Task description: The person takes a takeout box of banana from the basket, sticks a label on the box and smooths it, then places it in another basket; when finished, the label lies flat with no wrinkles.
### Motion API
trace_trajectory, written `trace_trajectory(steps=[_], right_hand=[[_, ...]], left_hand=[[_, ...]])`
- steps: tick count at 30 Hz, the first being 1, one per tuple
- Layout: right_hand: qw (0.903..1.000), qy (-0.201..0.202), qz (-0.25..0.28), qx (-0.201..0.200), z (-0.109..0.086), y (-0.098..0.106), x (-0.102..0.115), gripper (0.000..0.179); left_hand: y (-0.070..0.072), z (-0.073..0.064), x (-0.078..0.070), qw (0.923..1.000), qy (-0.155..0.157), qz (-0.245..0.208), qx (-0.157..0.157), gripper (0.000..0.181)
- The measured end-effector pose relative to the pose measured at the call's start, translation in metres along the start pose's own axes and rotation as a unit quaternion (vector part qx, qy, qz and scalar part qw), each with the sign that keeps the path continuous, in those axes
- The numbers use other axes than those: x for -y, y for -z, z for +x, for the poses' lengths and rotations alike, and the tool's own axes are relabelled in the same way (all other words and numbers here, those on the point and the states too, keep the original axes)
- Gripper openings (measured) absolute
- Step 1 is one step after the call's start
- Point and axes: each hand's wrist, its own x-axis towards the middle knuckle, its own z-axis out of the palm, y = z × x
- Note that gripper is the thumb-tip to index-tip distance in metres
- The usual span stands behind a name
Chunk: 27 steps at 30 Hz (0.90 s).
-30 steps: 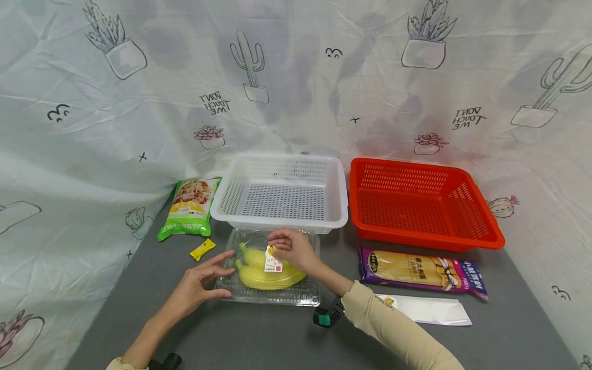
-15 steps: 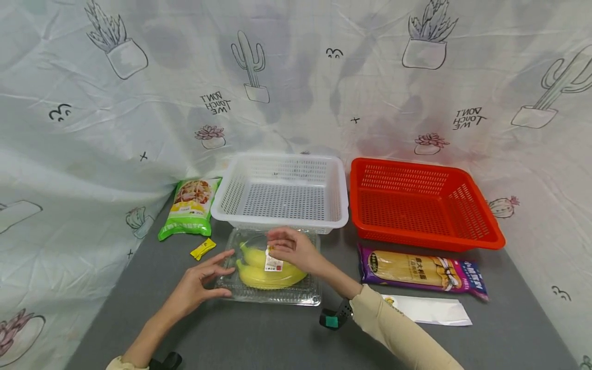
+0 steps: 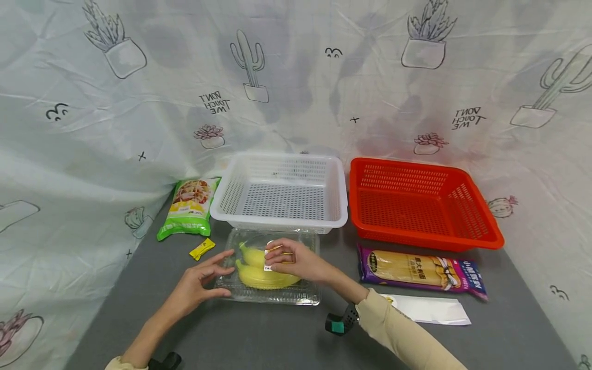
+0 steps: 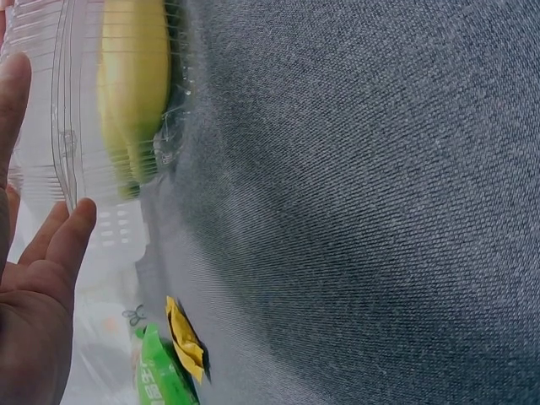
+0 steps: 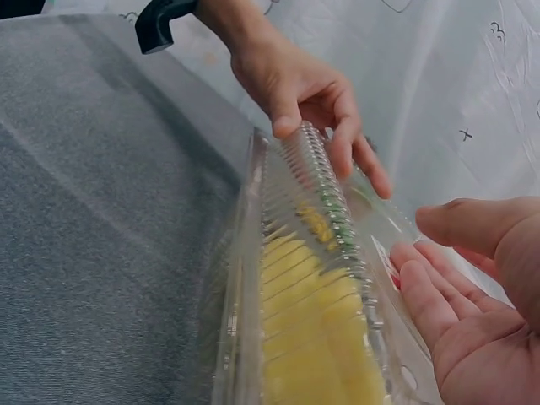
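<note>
Just in front of the white basket (image 3: 279, 223), a little left of the table's (image 3: 245, 336) middle: clear plastic box (image 3: 296, 296), apparently closed over yellow bananas (image 3: 265, 278), with a small white label (image 3: 267, 267) on top of the lid. At the box's left side, left hand (image 3: 199, 285) with fingers spread and thumb toward the front corner, in touch with the plastic, seemingly for steadiness. Over the label, right hand (image 3: 298, 262) with fingers extended and lightly bent, thumb apart from them in the right wrist view, without any visible pinch; impossible to judge how firm a contact. Step in hand, by the look of it: smoothing the label onto the lid, probably near its end. Toward the table's right edge, in front of a purple pasta packet (image 3: 416, 270), white paper strip (image 3: 435, 311), perhaps backing for such labels. For the next move, likely called for: a flat, even rub out to the label's corners, gentle enough for thin plastic, with the left hand as a brace against sliding.
</note>
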Motion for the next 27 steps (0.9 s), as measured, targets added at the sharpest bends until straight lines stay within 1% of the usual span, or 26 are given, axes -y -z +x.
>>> trace_trajectory(steps=[4, 7, 10, 13, 17, 20, 23, 26, 27], right_hand=[[0.9999, 0.011, -0.013, 0.003, 0.004, 0.002, 0.003, 0.046], [0.9998, 0.011, -0.013, 0.004, 0.008, 0.005, 0.003, 0.048], [0.9998, 0.009, -0.019, 0.002, 0.012, 0.008, 0.003, 0.048], [0.9995, 0.01, -0.029, -0.008, 0.017, 0.011, 0.003, 0.049], [0.9989, 0.025, -0.033, -0.024, 0.023, 0.016, 0.002, 0.048], [0.9981, 0.039, -0.025, -0.04, 0.024, 0.018, 0.002, 0.047], [0.9959, 0.059, -0.01, -0.067, 0.02, 0.023, 0.003, 0.045], [0.9902, 0.094, 0.013, -0.102, 0.011, 0.033, 0.008, 0.044], [0.9872, 0.107, 0.012, -0.117, 0.007, 0.038, 0.01, 0.044]], left_hand=[[0.0, -0.001, 0.001, 0.9999, -0.007, -0.014, 0.002, 0.047], [0.0, -0.001, 0.002, 0.9997, -0.01, -0.02, 0.003, 0.047], [0.0, 0.0, 0.001, 0.9997, -0.007, -0.023, 0.004, 0.047], [0.0, 0.0, 0.0, 0.9998, -0.001, -0.02, 0.004, 0.047], [0.0, 0.001, 0.0, 0.9998, 0.005, -0.017, 0.003, 0.047], [0.0, 0.001, 0.001, 0.9998, 0.006, -0.019, 0.003, 0.047], [-0.001, 0.0, 0.002, 0.9998, 0.009, -0.016, 0.003, 0.048], [-0.001, 0.0, 0.002, 0.9999, 0.007, -0.009, 0.003, 0.048], [-0.001, 0.0, 0.002, 1.0, 0.006, -0.003, 0.001, 0.049]])
